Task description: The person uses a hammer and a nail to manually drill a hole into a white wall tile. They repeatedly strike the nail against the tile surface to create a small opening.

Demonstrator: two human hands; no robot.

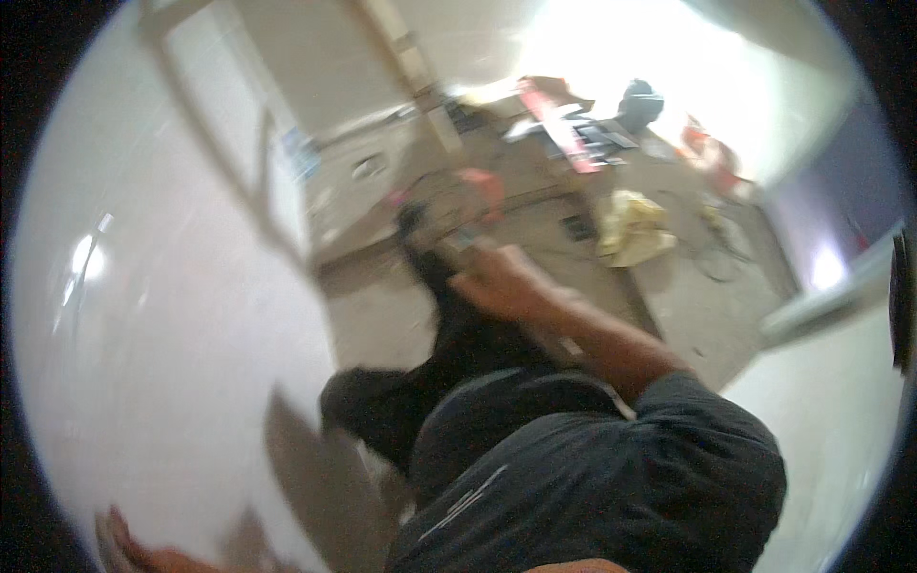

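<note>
Greyish, a blurred piece point(462, 240) juts forward-left from the seemingly clenched right hand point(497, 281); the farther left hand's point(134, 552) hold I cannot tell.

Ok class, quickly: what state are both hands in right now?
Left hand: at the picture's lower-left edge; open or closed cannot be told.
Right hand: blurred; open or closed, and any hold, cannot be told.

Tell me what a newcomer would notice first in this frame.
Probably the white glare at upper right, then the dark shirt filling the lower middle. The blurred right hand is near the centre, left of a crumpled yellow bag-like thing on the floor. The left hand shows at lower left.
</note>
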